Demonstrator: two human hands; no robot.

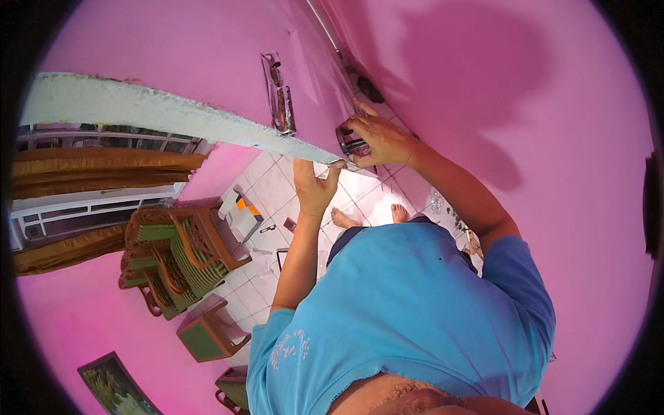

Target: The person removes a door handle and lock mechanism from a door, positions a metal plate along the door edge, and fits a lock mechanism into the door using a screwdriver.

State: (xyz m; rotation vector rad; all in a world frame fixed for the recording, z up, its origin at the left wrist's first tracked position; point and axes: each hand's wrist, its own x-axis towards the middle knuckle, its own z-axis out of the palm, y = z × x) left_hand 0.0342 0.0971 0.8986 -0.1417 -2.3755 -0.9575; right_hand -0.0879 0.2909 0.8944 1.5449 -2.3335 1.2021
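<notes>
A pink door panel [242, 76] has a worn white edge [166, 109] that runs from the far left down toward my hands. My left hand [317, 192] grips the lower end of this edge, its fingers on one side and its thumb pressed near a small shiny metal part. Beside it, my right hand [384, 142] has its fingers curled round a dark object with shiny bars [353, 143], close to the door's pink face. What exactly this object is, my fingers partly hide. Higher on that face sits a metal door handle on a long plate [282, 100].
A pink wall [574, 207] stands close on my right. My bare feet are on white floor tiles [266, 176]. At left are a carved wooden chair with striped green cushions [183, 249], a small wooden table [204, 332], and brown curtains [104, 169]. A white box [242, 218] lies beside the chair.
</notes>
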